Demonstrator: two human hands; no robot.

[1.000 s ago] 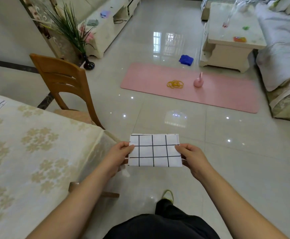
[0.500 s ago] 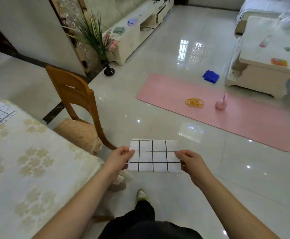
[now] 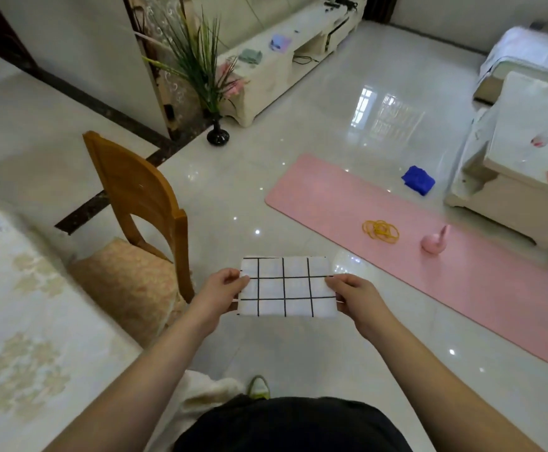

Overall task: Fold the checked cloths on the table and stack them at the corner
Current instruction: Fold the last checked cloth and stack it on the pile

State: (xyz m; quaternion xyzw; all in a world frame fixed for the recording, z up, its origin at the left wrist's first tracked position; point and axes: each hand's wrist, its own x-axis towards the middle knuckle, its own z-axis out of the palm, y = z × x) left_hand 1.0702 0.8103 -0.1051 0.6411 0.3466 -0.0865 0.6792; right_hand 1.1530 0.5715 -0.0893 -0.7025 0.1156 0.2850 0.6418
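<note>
One folded checked cloth (image 3: 287, 286) is pinched by left hand (image 3: 221, 290) and right hand (image 3: 356, 293), unstacked; another, seemingly folded, lies on the table (image 3: 31, 321).

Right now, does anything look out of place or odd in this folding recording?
Mildly: both hands, left and right, pinch the folded checked cloth in mid-air over the floor, off the table. A blue cloth lies crumpled on the floor.

Head view (wide), forward and down
</note>
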